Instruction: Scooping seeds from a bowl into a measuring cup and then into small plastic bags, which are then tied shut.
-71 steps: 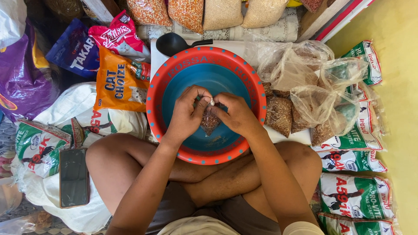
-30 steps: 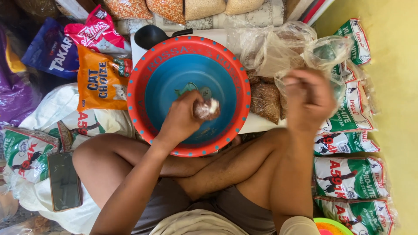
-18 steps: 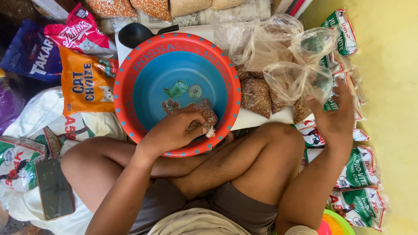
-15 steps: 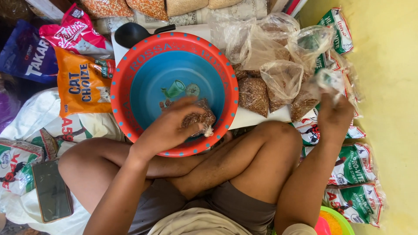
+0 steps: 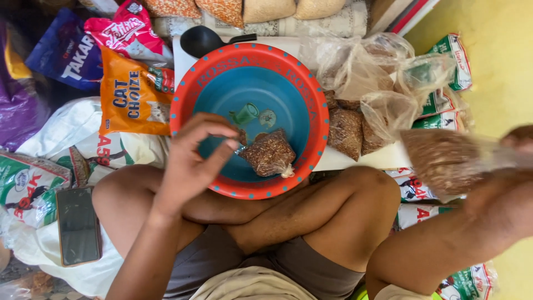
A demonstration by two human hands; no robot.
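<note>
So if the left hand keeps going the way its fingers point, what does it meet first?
Probably the small clear bag of brown grain lying in the red-rimmed blue plastic basin; the left hand points right at it, though its height above is unclear.

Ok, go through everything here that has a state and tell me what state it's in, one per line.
Left hand: fingers open, over the basin, holding nothing.
Right hand: shut on a filled clear bag, blurred.
Basin: upright, nearly empty.
Small tied bag: filled, lying inside the basin.
Scoop: resting behind the basin.
Phone: screen dark, lying flat.
Loose clear bags: open, crumpled.
</note>
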